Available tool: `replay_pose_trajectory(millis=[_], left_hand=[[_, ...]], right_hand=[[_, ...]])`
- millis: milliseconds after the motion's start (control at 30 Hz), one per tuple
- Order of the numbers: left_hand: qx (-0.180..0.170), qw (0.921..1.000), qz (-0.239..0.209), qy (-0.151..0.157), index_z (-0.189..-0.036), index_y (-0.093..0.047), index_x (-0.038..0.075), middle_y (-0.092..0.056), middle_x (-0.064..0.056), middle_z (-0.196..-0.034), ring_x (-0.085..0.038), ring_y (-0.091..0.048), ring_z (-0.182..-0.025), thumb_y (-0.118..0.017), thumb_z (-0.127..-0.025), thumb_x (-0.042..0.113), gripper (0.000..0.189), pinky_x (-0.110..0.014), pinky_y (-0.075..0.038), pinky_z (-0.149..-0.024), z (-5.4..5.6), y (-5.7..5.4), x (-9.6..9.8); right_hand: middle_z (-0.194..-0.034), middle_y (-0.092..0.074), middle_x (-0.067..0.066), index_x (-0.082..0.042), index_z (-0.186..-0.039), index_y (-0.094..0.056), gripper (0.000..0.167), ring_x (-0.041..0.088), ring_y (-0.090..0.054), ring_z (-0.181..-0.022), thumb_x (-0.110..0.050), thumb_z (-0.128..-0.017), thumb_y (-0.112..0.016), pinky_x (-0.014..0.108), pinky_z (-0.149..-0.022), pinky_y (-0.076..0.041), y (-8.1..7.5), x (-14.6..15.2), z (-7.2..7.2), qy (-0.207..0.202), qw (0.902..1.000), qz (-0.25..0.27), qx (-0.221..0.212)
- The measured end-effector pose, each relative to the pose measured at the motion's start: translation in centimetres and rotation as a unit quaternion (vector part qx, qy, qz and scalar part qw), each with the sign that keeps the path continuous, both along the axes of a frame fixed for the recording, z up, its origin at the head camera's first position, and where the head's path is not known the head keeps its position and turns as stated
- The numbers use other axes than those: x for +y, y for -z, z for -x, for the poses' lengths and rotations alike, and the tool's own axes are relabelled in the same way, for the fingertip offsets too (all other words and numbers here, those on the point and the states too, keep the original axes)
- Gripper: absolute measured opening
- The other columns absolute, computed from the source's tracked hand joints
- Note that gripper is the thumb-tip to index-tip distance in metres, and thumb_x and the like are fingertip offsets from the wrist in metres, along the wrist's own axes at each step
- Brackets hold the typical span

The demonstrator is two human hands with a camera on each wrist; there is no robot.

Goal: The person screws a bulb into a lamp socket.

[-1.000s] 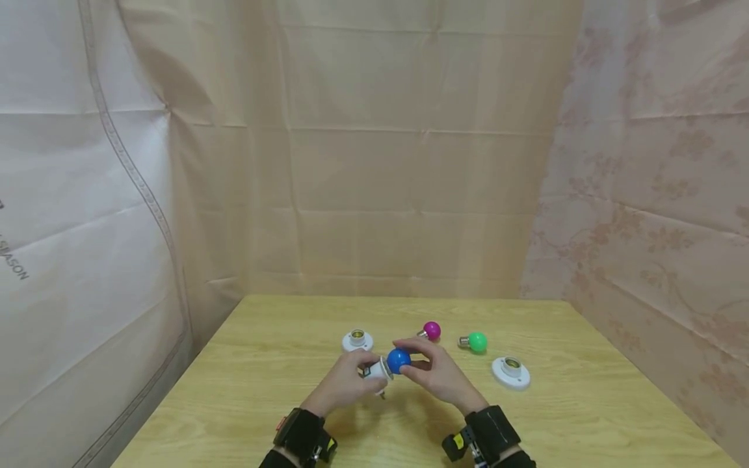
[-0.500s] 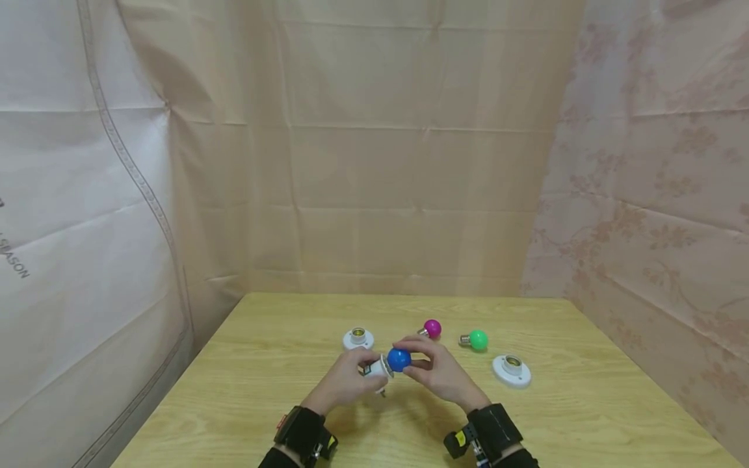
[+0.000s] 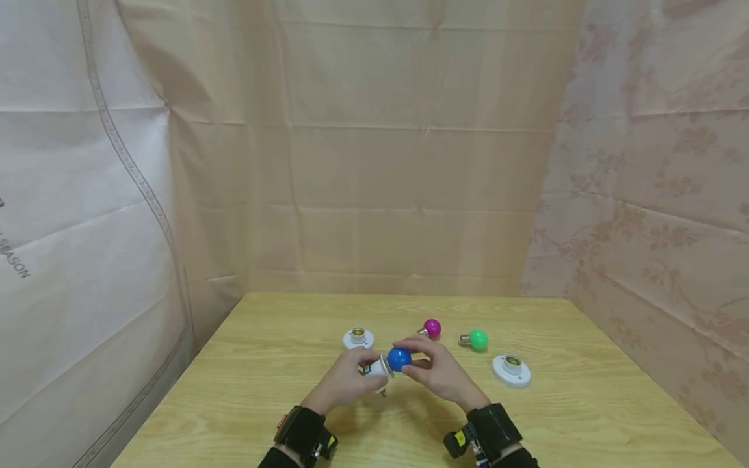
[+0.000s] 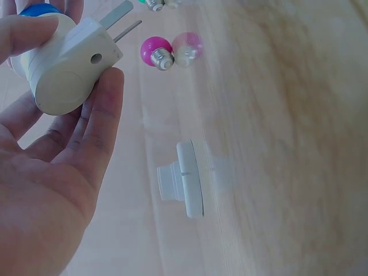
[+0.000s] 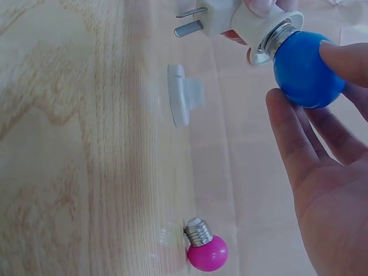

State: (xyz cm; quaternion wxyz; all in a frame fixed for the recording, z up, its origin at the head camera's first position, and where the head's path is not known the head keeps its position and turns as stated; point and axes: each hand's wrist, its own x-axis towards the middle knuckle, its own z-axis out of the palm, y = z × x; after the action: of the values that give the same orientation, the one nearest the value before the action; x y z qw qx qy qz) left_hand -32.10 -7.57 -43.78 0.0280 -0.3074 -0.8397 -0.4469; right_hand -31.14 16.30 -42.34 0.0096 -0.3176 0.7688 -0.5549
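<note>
My left hand [image 3: 345, 380] grips a white plug-in bulb socket [image 4: 72, 66] above the table, its two metal prongs [image 5: 190, 22] sticking out. The fingers and thumb of my right hand [image 3: 435, 370] pinch a blue light bulb [image 5: 307, 69] by its globe. In the right wrist view the bulb's silver screw base [image 5: 279, 38] sits at the socket's mouth, with some thread still showing. The bulb and socket are tilted, close together between both hands.
Behind my left hand stands a round white lamp holder [image 3: 358, 338]; another lamp holder [image 3: 512, 371] is at the right. A magenta bulb [image 3: 432, 328] and a green bulb [image 3: 478, 340] lie on the wooden table [image 3: 585, 416] farther back.
Both hands keep nearly the same place and hold on the socket and blue bulb. The head view has shifted very slightly.
</note>
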Motion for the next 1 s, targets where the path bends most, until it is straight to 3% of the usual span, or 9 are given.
replay_pose_trajectory(millis=[300,600,767,1000], left_hand=[[-0.007,1.0000,0.000,0.001,-0.107,-0.075,0.013,-0.068,0.007,-0.095,-0.013,-0.060,-0.090,-0.076,-0.086,0.025,0.024,-0.030,-0.050,-0.076,-0.21,-0.17,0.04],[-0.004,1.0000,0.003,-0.004,-0.110,-0.074,0.012,-0.067,0.007,-0.096,-0.013,-0.059,-0.090,-0.076,-0.087,0.025,0.027,-0.031,-0.050,-0.076,-0.23,-0.25,0.05],[-0.001,1.0000,0.002,-0.002,-0.108,-0.075,0.013,-0.067,0.007,-0.095,-0.013,-0.059,-0.089,-0.076,-0.087,0.025,0.025,-0.030,-0.050,-0.076,-0.26,-0.24,0.06],[-0.007,1.0000,-0.001,0.003,-0.111,-0.074,0.012,-0.067,0.006,-0.096,-0.013,-0.059,-0.090,-0.076,-0.087,0.025,0.027,-0.029,-0.051,-0.075,-0.38,-0.39,-0.01]], right_hand=[[-0.138,-0.053,0.020,-0.003,-0.137,-0.060,0.040,0.041,-0.054,-0.124,-0.012,-0.099,-0.067,0.031,-0.096,-0.053,0.11,-0.05,-0.13,0.015,0.9998,-0.013,0.000],[-0.138,-0.050,0.020,0.000,-0.135,-0.061,0.039,0.041,-0.050,-0.129,-0.010,-0.097,-0.067,0.043,-0.105,-0.047,0.38,-0.02,0.08,0.025,0.9991,-0.006,0.034],[-0.136,-0.053,0.022,-0.001,-0.133,-0.061,0.038,0.042,-0.053,-0.126,-0.006,-0.096,-0.068,0.038,-0.103,-0.049,0.28,-0.12,0.11,0.014,0.9995,0.015,0.023],[-0.133,-0.054,0.021,-0.001,-0.126,-0.066,0.030,0.036,-0.056,-0.122,-0.007,-0.097,-0.068,0.033,-0.097,-0.053,0.40,-0.07,0.14,0.001,0.9987,0.022,0.047]])
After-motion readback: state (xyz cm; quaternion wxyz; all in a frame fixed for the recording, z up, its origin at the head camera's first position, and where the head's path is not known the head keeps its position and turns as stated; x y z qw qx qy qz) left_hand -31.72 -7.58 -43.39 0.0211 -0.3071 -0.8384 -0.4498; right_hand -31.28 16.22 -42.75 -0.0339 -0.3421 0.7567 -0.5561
